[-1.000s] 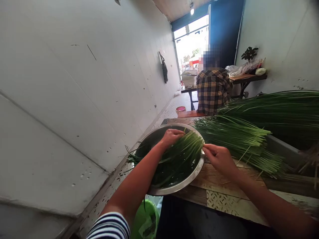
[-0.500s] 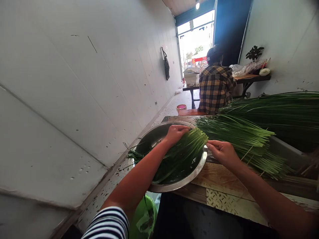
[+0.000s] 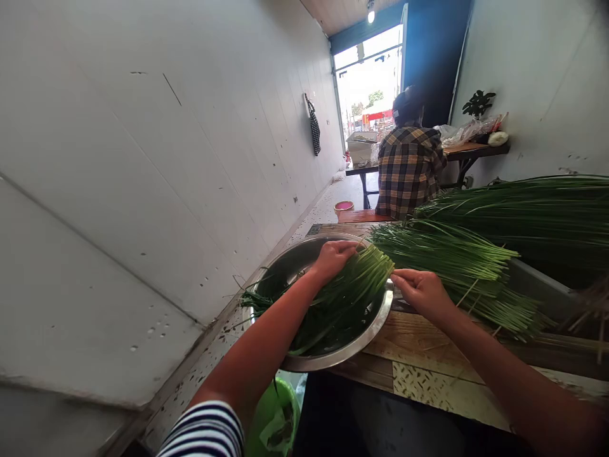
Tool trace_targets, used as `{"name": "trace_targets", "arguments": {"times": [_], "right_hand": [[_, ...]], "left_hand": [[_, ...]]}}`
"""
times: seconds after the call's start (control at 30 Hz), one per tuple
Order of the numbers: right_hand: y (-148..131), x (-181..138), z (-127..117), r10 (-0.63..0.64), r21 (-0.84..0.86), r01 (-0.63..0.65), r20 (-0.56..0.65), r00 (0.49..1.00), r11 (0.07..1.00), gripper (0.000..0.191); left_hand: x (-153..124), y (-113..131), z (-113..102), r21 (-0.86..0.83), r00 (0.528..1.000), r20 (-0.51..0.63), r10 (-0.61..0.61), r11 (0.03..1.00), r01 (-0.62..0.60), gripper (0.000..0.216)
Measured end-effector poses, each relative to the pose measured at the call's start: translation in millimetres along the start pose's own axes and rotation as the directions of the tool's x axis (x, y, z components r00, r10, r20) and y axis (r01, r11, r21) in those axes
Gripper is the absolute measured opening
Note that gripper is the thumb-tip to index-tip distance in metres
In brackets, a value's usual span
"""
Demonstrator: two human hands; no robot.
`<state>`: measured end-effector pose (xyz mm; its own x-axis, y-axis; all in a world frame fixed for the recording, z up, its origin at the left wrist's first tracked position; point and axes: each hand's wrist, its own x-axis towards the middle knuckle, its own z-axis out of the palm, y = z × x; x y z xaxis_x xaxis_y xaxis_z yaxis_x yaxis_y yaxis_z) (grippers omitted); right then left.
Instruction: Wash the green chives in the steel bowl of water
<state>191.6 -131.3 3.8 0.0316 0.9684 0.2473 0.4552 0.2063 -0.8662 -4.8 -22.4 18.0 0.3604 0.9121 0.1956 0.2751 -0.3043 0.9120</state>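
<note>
A wide steel basin (image 3: 328,363) holds a bunch of long green chives (image 3: 354,279), their pale cut ends fanned toward its right rim. My left hand (image 3: 335,259) is closed at the far side of these pale ends, its fingertips partly hidden. At the right rim, my right hand (image 3: 421,289) pinches at the outermost stalk ends with thumb and forefinger. Dark leaf tips hang over the basin's left rim. Just right of the basin, trimmed chives (image 3: 457,251) lie in layered bunches, pale ends to the right.
A larger heap of chives (image 3: 537,206) rests behind, over a grey crate (image 3: 542,279). The basin stands on a wood-patterned table (image 3: 419,336). Below it is a green bin (image 3: 273,419). A person in a plaid shirt (image 3: 406,171) sits ahead, back turned. A white wall (image 3: 157,178) runs along the left.
The view has turned slightly, so the room and basin appear a little further left. Both hands keep nearly the same hold at the chives' pale ends.
</note>
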Motion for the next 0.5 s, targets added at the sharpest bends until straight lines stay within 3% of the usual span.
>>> {"name": "trace_targets", "arguments": {"times": [0.5], "right_hand": [[-0.9, -1.3, -1.5, -0.032, -0.021, 0.032, 0.021, 0.999, 0.999, 0.038]], "left_hand": [[1.3, -2.1, 1.3, -0.063, 0.999, 0.007, -0.044, 0.997, 0.044, 0.029]]}}
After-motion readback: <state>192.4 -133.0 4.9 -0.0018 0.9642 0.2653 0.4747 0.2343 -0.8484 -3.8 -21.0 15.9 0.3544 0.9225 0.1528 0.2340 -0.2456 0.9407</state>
